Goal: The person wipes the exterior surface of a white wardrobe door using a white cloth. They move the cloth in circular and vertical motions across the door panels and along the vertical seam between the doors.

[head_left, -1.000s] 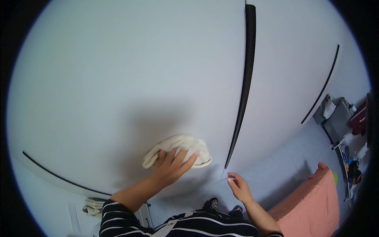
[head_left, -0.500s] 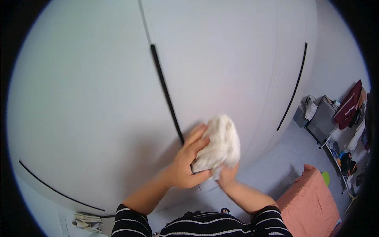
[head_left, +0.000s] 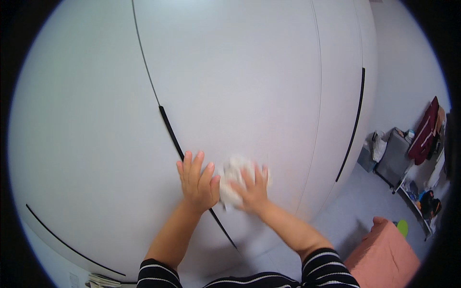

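Note:
A crumpled whitish cloth (head_left: 236, 165) lies pressed against a tall pale cabinet door (head_left: 249, 96). My right hand (head_left: 253, 194) covers it, fingers spread over the cloth and slightly blurred, holding it to the surface. Just to its left, my left hand (head_left: 198, 188) is open, its fingers pointing up and apart, with nothing in it. That hand is over the long black handle strip (head_left: 170, 129) and hides part of it; whether its palm touches the door I cannot tell.
More black strips run down the door front at the right (head_left: 356, 120) and lower left. To the lower right stands something draped in a salmon-pink cover (head_left: 384, 257). Beyond it are a grey case (head_left: 391, 156), hanging clothes (head_left: 425, 137) and a low rack (head_left: 413, 201).
The cloth, bunched between both hands before, is now flat under my right hand on the door. My left hand has let go and moved left. The view has shifted.

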Motion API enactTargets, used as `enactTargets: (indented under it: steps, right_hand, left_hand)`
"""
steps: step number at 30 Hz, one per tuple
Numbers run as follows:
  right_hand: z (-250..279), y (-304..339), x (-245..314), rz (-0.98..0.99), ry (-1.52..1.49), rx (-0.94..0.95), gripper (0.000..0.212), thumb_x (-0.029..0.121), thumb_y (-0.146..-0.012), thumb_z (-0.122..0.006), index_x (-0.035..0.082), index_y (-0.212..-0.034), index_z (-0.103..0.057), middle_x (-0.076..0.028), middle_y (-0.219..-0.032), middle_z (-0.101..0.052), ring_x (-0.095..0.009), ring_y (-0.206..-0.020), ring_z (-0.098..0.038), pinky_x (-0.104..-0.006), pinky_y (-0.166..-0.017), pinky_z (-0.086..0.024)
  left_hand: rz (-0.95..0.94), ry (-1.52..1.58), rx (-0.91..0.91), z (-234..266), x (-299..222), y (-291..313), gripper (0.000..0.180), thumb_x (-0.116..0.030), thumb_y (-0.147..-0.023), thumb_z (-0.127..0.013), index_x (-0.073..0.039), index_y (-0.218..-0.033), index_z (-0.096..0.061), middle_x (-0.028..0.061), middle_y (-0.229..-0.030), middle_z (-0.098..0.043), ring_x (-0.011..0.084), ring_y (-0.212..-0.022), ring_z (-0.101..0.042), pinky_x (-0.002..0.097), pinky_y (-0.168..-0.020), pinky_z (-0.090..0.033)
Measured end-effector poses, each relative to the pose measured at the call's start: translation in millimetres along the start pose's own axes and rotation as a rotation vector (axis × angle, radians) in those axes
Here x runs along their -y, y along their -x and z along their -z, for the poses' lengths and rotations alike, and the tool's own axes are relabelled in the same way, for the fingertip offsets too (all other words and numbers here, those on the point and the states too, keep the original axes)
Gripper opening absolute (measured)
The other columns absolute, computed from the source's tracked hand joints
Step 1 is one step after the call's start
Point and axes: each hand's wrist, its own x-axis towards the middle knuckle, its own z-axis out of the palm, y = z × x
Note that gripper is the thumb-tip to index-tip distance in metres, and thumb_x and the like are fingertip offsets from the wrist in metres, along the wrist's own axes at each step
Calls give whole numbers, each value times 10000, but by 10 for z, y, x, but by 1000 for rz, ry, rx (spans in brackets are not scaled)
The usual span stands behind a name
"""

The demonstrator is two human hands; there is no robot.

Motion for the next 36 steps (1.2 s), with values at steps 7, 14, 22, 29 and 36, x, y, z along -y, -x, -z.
enactTargets:
  steps: [7, 14, 22, 29, 36]
  right_hand:
    - [36, -404, -100, 320, 84, -95, 430, 347, -871, -570, 321, -1300, -600, -59, -1476, -468, -399, -1435, -274, -655, -1132, -40]
    - [830, -3632, -625, -65, 213, -398, 664, 273, -688, -677, 239, -1340, -558, -110, -1485, -413, -442, -1400, -263, -716, -1068, -189]
    - [1536, -2528, -3007, -1116, -233, -708, 671, 584, -860, -579, 90, -1315, -567, -172, -1317, -576, -420, -1294, -431, -537, -1070, -326]
    - [999, -3257, -1019, -293, 83, -438, 729, 608, -827, -607, 129, -1371, -528, -183, -1446, -448, -456, -1350, -336, -601, -1105, -226]
    - [975, -4470, -626, -2, 144, -448, 615, 304, -682, -652, 98, -1259, -601, -185, -1340, -544, -354, -1316, -428, -579, -1075, -303]
  left_hand:
    - [-30, 7, -25, -20, -26, 81, 516, -411, -1012, -432, -38, -1368, -435, 242, -1418, -468, 429, -1390, -349, 535, -1185, -70]
    - [-53, -241, 117, -26, -66, 26, 591, -455, -939, -523, -49, -1368, -485, 260, -1446, -438, 436, -1411, -312, 571, -1173, 4]
    - [-78, -398, 219, -78, -193, -116, 446, -372, -846, -608, -76, -1174, -666, 250, -1403, -500, 436, -1383, -368, 595, -1160, 53]
    - [-81, -476, 270, 53, -176, -58, 431, -354, -827, -622, -81, -1157, -661, 252, -1375, -517, 444, -1382, -364, 594, -1158, 59]
    - [-77, -480, 295, 10, -235, -119, 444, -376, -846, -623, -102, -1196, -635, 233, -1391, -504, 430, -1394, -351, 597, -1160, 49]
